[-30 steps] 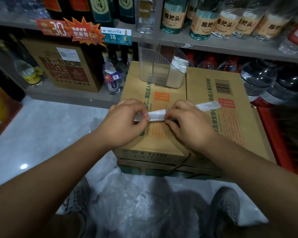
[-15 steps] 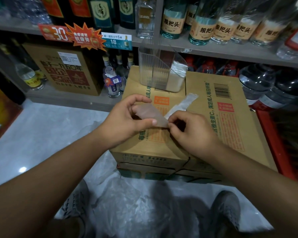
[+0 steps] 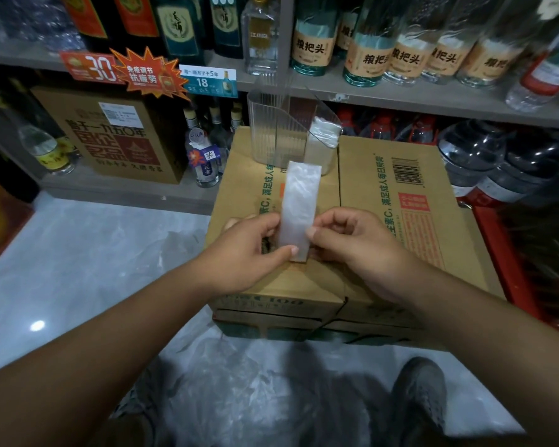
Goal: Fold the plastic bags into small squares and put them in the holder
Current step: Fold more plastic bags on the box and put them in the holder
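Left of the cardboard box (image 3: 417, 195) lies a wide stretch of pale floor (image 3: 78, 269). It is bounded at the back by the front edge of the lower shelf (image 3: 126, 196), where a brown carton (image 3: 110, 137) stands. Over the box's near left part, the left hand (image 3: 246, 253) pinches the lower left edge of the folded bag strip (image 3: 299, 208) between thumb and forefinger. The strip is a long, narrow, translucent band that runs from the hands towards the back of the box, with its far end free. Beyond that end, at the box's back edge, stands the clear ribbed holder (image 3: 271, 130). Folded bags (image 3: 325, 133) are stacked in its right end, with open room inside to their left. The right hand (image 3: 352, 243) pinches the strip's lower right edge with its fingers curled. The two hands are close together, with only the strip between them. Right of the hands, the box top is open printed cardboard out to its right edge, which lies just beside a red crate (image 3: 504, 253).

Whether the strip's lower end touches the box top cannot be told. The holder's clear walls are hard to separate from the shelving behind them. Loose plastic (image 3: 239, 398) on the floor in front of the box is dim and blurred, and the forearms cover part of it. A shoe (image 3: 420, 391) shows at its right.
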A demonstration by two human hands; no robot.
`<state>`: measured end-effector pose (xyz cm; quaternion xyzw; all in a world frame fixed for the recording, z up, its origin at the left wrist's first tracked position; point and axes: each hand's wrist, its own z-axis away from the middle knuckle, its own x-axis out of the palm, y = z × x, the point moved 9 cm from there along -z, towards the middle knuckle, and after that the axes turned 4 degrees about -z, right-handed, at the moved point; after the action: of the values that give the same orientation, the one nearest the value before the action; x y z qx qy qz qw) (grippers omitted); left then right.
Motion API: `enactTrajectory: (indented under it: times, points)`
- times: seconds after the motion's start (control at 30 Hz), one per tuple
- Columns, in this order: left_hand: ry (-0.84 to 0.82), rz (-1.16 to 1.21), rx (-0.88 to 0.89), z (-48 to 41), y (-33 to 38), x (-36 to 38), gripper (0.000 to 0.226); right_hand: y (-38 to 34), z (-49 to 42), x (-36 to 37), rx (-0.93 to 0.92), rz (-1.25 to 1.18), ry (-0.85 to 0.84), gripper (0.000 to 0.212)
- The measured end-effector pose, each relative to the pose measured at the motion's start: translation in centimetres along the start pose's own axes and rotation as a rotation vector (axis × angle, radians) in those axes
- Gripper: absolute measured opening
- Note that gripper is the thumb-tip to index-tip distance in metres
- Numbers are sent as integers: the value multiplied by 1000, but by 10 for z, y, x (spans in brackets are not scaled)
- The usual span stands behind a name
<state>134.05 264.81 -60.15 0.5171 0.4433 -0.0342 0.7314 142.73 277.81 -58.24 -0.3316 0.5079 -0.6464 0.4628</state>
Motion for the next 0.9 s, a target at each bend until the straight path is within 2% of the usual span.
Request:
enactTrajectory:
  times: [0.13, 0.23, 0.3, 0.4, 0.5, 0.8, 0.9]
  points:
    - [-6, -105, 36, 0, 9, 2, 41, -17, -7, -10, -42, -27, 43, 27]
    - [-16, -89, 68, 2, 17, 2, 23, -29, -18, -22, -82, 15, 120, 12]
    - [-34, -89, 78, 2, 20, 3, 20, -31, -28, -33, -95, 89, 188, 9]
    - [-42, -42, 74, 1, 19, 5, 27, -33, -41, -45, -136, 301, 267, 7]
    - [-39, -39, 73, -1, 17, 7, 34, -33, -49, -42, -212, 476, 257, 8]
    - [-52, -78, 81, -1, 19, 8, 41, -27, -69, -24, -271, 623, 197, 4]
    - [-12, -143, 71, -1, 18, 1, 41, -26, -70, -20, -269, 723, 190, 3]
